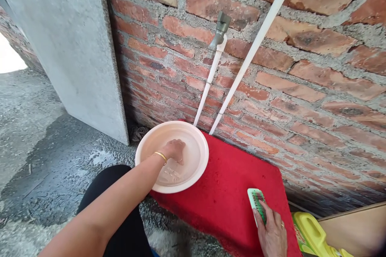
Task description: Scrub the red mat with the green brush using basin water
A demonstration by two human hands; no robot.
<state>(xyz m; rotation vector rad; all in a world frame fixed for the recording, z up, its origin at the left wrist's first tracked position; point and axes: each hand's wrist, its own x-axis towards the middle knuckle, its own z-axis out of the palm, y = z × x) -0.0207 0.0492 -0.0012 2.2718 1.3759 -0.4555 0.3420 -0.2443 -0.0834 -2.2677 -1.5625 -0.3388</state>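
A pale pink basin with clear water stands on the left end of the red surface. My left hand, with a gold bangle at its wrist, reaches into the basin. Its fingers are curled down at the water, and whatever may be inside them is hidden. At the right end of the red surface, my right hand grips a scrub brush. The brush has a whitish body, and its green bristles face up.
Behind runs a brick wall with a grey tap and two white pipes. A grey slab leans at the left over wet concrete floor. A yellow jug stands low at the right.
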